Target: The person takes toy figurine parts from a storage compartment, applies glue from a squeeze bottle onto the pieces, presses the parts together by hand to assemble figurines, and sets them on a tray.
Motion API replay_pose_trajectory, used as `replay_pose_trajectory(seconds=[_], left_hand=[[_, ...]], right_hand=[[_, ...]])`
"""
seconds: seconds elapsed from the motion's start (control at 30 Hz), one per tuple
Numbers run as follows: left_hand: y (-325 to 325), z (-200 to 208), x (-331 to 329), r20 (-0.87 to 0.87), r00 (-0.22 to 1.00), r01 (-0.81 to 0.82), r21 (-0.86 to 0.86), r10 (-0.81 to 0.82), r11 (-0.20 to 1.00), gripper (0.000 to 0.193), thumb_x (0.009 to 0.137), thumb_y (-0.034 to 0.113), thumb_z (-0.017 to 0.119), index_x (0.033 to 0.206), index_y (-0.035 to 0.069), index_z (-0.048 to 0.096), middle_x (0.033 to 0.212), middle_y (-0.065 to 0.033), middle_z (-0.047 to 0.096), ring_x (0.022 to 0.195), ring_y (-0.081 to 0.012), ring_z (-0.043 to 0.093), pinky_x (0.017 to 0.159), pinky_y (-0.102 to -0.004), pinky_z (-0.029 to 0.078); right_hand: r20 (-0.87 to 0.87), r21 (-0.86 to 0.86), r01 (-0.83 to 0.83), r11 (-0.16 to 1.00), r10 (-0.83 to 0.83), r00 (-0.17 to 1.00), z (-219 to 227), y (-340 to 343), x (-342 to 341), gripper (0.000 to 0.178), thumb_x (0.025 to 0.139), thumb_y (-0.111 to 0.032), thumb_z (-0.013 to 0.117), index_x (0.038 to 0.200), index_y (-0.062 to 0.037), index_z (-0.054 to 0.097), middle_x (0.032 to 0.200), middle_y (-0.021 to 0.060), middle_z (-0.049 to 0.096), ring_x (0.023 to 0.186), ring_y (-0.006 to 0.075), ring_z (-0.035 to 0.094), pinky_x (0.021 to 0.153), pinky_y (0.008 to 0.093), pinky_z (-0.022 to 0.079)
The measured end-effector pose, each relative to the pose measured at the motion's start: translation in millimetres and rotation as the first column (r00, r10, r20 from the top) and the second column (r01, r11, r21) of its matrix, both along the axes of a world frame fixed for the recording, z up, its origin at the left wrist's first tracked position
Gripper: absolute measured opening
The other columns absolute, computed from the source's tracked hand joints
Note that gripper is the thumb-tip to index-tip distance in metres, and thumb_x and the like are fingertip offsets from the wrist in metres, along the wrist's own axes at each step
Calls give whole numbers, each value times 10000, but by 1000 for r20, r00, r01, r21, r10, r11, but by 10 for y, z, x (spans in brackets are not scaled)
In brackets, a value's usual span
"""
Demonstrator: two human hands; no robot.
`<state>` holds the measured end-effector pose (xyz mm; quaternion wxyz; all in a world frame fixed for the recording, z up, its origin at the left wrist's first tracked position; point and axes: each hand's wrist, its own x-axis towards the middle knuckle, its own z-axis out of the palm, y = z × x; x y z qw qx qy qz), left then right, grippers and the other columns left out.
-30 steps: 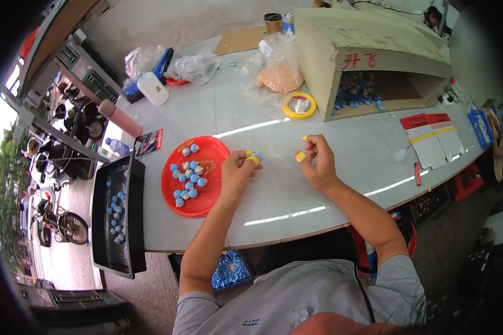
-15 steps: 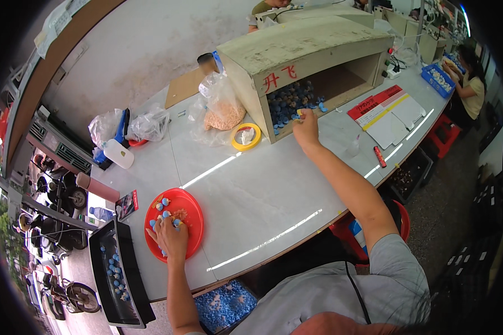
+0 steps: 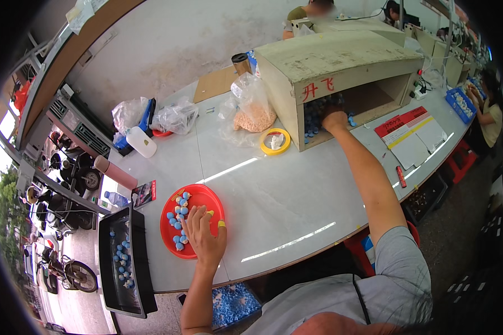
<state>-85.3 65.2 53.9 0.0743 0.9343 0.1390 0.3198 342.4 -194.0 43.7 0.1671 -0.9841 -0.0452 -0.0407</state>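
My left hand (image 3: 205, 237) is over the right part of a round red tray (image 3: 219, 206), fingers spread, with yellow tape on the tips of the thumb and a finger. Beside those fingers, small blue-and-white balls (image 3: 172, 215) lie in a loose group along the tray's left side. My right hand (image 3: 334, 118) reaches into the open front of a large cream-coloured box (image 3: 279, 72). A heap of small blue pieces (image 3: 313, 120) lies around it there. The fingers of this hand are in shadow, so what they touch is hidden.
Left of the tray stands a black bin (image 3: 146, 268) with more blue balls. A yellow tape roll (image 3: 288, 144) and a clear bag of orange bits (image 3: 254, 118) sit near the box. Right are cardboard sheets (image 3: 411, 151) and a red tube (image 3: 401, 176). Other people work farther back.
My right hand has gone from the box's front edge deeper inside. The left hand has lifted from among the balls and opened out over the tray's right side. The whole view has shifted.
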Motion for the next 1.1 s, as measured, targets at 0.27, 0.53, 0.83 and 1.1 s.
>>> replay_pose_trajectory(seconds=[0.27,0.53,0.83,1.1], left_hand=[[-229,-291,376,142,938,265,-880,-315,393,331,891,107,646,1160,-57,546,1104,-181,634,965,-241,646,832,-301,513],[-602,-435,879,79,730,-8,-992,-679,-124,331,934,129,610,1181,-78,532,1081,-136,632,946,-196,651,835,-302,547],[-681,-431,800,164,786,39,-975,-596,-217,301,919,69,602,1165,-84,520,1058,-139,642,908,-185,661,802,-265,554],[-533,-439,810,154,867,-21,-939,-475,-342,335,905,30,594,1211,-67,498,1080,-149,634,948,-215,665,840,-266,551]], right_hand=[[283,691,-420,588,314,906,-125,12,-1520,208,781,-69,679,953,-18,572,969,133,631,848,270,651,755,374,516],[348,449,-742,498,667,658,-268,149,-2775,419,742,-23,689,1122,-27,512,978,154,612,877,314,633,740,388,521],[531,319,-752,577,549,646,-135,-210,-2880,586,716,-46,708,1234,7,439,1213,217,510,1132,386,511,965,451,423],[598,381,82,921,-313,738,-506,-1493,-1937,638,770,-133,729,1292,24,397,1284,227,468,1221,387,433,1049,484,301]])
